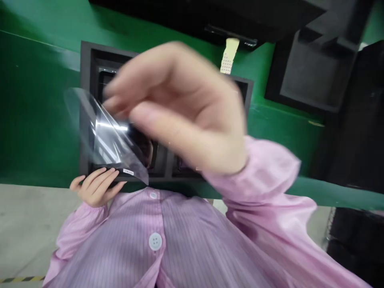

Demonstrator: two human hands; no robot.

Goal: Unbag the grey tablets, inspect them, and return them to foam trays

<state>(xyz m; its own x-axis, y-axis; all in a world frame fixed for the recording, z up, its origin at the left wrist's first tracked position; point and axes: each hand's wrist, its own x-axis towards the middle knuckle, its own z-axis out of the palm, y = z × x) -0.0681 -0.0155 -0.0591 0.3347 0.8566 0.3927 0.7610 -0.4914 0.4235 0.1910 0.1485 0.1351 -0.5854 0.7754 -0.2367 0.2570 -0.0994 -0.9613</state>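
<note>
One raised right hand (186, 104), blurred, arched above the black tray (85, 76), its grip pinching a curled clear film (112, 138) over the tray's left side. The left hand (96, 189) lay unclenched, fingers along the near rim.

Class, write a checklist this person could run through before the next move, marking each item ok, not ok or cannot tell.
1. Left hand at the near edge of the black tray: ok.
2. Dark glossy screen lying inside the tray's left compartment: ok.
3. Clear film flat: not ok; it is curved, standing at a slant over the screen.
4. Right hand gripping the film firmly: cannot tell; the fingertips are blurred.
5. White label readable: not ok; its print is too small here.
</note>
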